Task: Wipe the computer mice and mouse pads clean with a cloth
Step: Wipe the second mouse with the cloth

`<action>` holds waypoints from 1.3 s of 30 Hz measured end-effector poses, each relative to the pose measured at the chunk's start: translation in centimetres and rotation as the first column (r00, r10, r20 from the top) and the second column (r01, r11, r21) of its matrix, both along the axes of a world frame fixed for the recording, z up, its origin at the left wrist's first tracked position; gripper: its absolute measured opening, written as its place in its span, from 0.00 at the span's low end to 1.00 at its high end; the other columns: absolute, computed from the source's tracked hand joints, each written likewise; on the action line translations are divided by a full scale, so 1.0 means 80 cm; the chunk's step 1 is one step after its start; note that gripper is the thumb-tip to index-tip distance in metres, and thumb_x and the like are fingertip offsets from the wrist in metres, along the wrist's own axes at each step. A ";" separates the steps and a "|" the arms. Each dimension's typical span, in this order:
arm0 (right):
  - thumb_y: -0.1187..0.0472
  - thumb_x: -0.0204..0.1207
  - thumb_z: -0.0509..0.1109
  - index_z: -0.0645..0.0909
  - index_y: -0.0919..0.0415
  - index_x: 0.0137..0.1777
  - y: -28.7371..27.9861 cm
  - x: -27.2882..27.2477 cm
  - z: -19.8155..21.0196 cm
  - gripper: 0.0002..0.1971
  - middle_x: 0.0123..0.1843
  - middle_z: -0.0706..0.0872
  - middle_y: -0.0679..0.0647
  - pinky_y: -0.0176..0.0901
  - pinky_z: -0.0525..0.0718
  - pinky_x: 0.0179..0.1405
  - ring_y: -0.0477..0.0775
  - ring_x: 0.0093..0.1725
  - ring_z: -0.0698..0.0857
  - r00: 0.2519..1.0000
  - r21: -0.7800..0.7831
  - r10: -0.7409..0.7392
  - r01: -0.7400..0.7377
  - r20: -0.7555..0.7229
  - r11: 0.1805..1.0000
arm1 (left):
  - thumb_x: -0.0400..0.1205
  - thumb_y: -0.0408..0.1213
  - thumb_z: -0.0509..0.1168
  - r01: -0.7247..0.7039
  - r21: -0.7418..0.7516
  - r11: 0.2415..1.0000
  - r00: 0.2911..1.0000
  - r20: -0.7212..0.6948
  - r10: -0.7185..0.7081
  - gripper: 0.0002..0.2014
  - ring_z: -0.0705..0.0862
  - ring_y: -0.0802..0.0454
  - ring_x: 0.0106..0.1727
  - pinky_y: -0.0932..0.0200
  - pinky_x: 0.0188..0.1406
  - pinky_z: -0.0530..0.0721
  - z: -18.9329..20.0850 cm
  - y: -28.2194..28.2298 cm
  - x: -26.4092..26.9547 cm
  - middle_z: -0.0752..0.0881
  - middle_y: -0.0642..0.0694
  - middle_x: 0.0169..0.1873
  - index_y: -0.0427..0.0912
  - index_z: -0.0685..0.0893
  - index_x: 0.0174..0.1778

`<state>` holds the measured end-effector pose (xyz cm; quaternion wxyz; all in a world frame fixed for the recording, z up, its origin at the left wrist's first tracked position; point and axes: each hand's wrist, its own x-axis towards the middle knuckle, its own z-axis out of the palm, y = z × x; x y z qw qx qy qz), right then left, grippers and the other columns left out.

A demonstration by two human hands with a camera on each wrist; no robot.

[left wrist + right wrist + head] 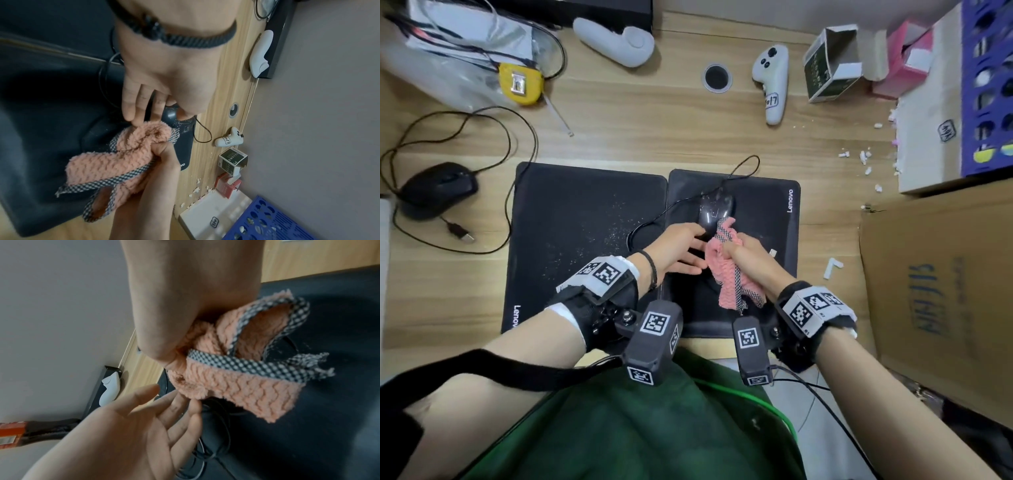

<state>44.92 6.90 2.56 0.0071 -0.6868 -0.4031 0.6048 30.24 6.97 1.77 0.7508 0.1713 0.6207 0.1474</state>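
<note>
On the head view's far left, at nine o'clock, a second black mouse [438, 186] is lying on the bare counter [619, 130], off any pad, its cable looping around it. Next to the right, the left mouse pad [571, 240] is lying flat, showing a scatter of pale specks toward its right half, so it appears to be waiting for its wipe. The left hand [676, 248] is reaching over the seam between the pads with fingers straight and spread, clamped on nothing; its thumb seems to be touching the near edge of the black mouse [717, 209], which is sitting on the right mouse pad [767, 205] at about twelve o'clock from the hands. The right hand [743, 251] is curling tightly round a bunched pink cloth [726, 274], whose front fold is pressing against the mouse's near right side.

The step in hand looks like wiping this mouse. The next move probably calls for the left hand steadying the body while the cloth is rubbing across its top and sides, then lifting it to clear the pad beneath.

The counter is pale wood grain, carrying white controllers, small boxes, white crumbs and a cardboard sheet at three o'clock.
</note>
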 end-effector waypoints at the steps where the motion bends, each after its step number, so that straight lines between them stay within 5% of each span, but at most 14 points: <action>1: 0.61 0.77 0.62 0.77 0.54 0.42 -0.008 -0.002 0.000 0.04 0.38 0.83 0.50 0.45 0.76 0.43 0.50 0.40 0.81 1.000 -0.017 0.001 -0.001 -0.003 1.000 | 0.87 0.41 0.53 0.028 -0.012 1.000 1.000 -0.005 -0.028 0.18 0.83 0.48 0.36 0.55 0.40 0.87 0.000 -0.004 -0.004 0.86 0.43 0.47 0.37 0.73 0.70; 8: 0.60 0.77 0.63 0.76 0.59 0.55 -0.018 0.004 -0.002 0.09 0.50 0.83 0.53 0.47 0.78 0.50 0.52 0.49 0.82 0.987 0.042 -0.158 0.157 0.023 0.987 | 0.87 0.38 0.55 0.008 0.025 1.000 0.995 -0.096 -0.006 0.17 0.80 0.49 0.33 0.58 0.34 0.82 -0.003 -0.005 -0.022 0.83 0.45 0.50 0.36 0.73 0.70; 13: 0.67 0.76 0.60 0.72 0.59 0.42 -0.005 0.004 -0.003 0.04 0.31 0.74 0.51 0.40 0.71 0.30 0.47 0.28 0.74 0.962 -0.041 -0.264 0.262 -0.066 0.964 | 0.87 0.38 0.55 0.013 0.046 0.999 0.991 -0.135 -0.006 0.16 0.78 0.52 0.32 0.63 0.27 0.79 -0.007 -0.003 -0.015 0.80 0.46 0.55 0.39 0.74 0.69; 17: 0.68 0.73 0.60 0.72 0.60 0.45 -0.007 -0.001 -0.008 0.04 0.30 0.74 0.52 0.43 0.72 0.31 0.49 0.27 0.74 0.949 -0.079 -0.294 0.287 -0.110 0.955 | 0.85 0.36 0.57 0.093 0.102 0.990 0.972 -0.223 -0.068 0.06 0.71 0.54 0.28 0.64 0.24 0.69 -0.005 -0.002 -0.001 0.76 0.46 0.42 0.46 0.79 0.53; 21: 0.62 0.67 0.63 0.69 0.56 0.38 -0.010 0.001 -0.006 0.04 0.29 0.69 0.53 0.48 0.70 0.35 0.55 0.31 0.70 0.931 -0.022 -0.355 0.355 -0.082 0.935 | 0.84 0.37 0.58 0.089 0.112 0.990 0.962 -0.267 -0.056 0.08 0.69 0.50 0.26 0.61 0.26 0.68 -0.003 -0.003 0.000 0.76 0.42 0.33 0.40 0.81 0.51; 24: 0.66 0.71 0.62 0.64 0.54 0.32 -0.008 0.004 0.001 0.11 0.26 0.64 0.51 0.40 0.65 0.24 0.49 0.22 0.65 0.936 -0.020 -0.351 0.350 -0.033 0.936 | 0.83 0.40 0.58 0.067 0.135 0.989 0.954 -0.300 -0.024 0.12 0.72 0.49 0.27 0.60 0.29 0.71 -0.003 -0.006 -0.006 0.81 0.42 0.34 0.42 0.86 0.52; 27: 0.69 0.72 0.60 0.65 0.55 0.32 -0.010 0.005 0.004 0.12 0.24 0.64 0.50 0.37 0.58 0.17 0.46 0.18 0.62 0.950 -0.014 -0.311 0.311 0.006 0.950 | 0.81 0.39 0.60 -0.027 0.179 0.983 0.959 -0.273 0.076 0.10 0.79 0.48 0.36 0.61 0.27 0.72 -0.005 -0.012 -0.011 0.88 0.40 0.47 0.45 0.87 0.45; 30: 0.67 0.70 0.61 0.67 0.55 0.34 -0.023 -0.004 0.010 0.08 0.26 0.64 0.51 0.42 0.57 0.23 0.49 0.22 0.62 0.963 0.020 -0.267 0.267 0.032 0.964 | 0.79 0.41 0.61 -0.058 0.245 0.968 0.956 -0.265 0.124 0.08 0.77 0.48 0.36 0.61 0.33 0.76 -0.011 -0.023 -0.014 0.84 0.45 0.40 0.47 0.82 0.35; 33: 0.64 0.70 0.62 0.67 0.54 0.31 -0.043 -0.016 0.015 0.09 0.26 0.66 0.53 0.40 0.60 0.22 0.50 0.21 0.65 0.979 0.062 -0.193 0.190 0.061 0.980 | 0.76 0.46 0.62 -0.065 0.274 0.960 0.963 -0.235 0.132 0.11 0.80 0.36 0.43 0.51 0.48 0.82 -0.022 -0.039 -0.016 0.83 0.35 0.39 0.42 0.83 0.40; 37: 0.63 0.72 0.62 0.68 0.55 0.33 -0.072 -0.027 0.022 0.08 0.27 0.69 0.52 0.42 0.63 0.25 0.49 0.24 0.67 0.981 0.095 -0.188 0.184 0.039 0.978 | 0.82 0.33 0.60 -0.220 0.210 0.953 0.975 0.006 0.223 0.06 0.76 0.52 0.34 0.64 0.31 0.75 -0.019 -0.060 -0.019 0.79 0.43 0.36 0.43 0.82 0.45; 39: 0.64 0.72 0.63 0.67 0.54 0.33 -0.082 -0.030 0.026 0.09 0.27 0.69 0.51 0.42 0.64 0.26 0.48 0.24 0.68 0.980 0.099 -0.199 0.196 0.021 0.976 | 0.84 0.35 0.59 -0.322 0.122 0.939 0.942 0.138 0.306 0.09 0.81 0.55 0.37 0.64 0.33 0.77 -0.020 -0.068 -0.021 0.85 0.47 0.42 0.47 0.85 0.53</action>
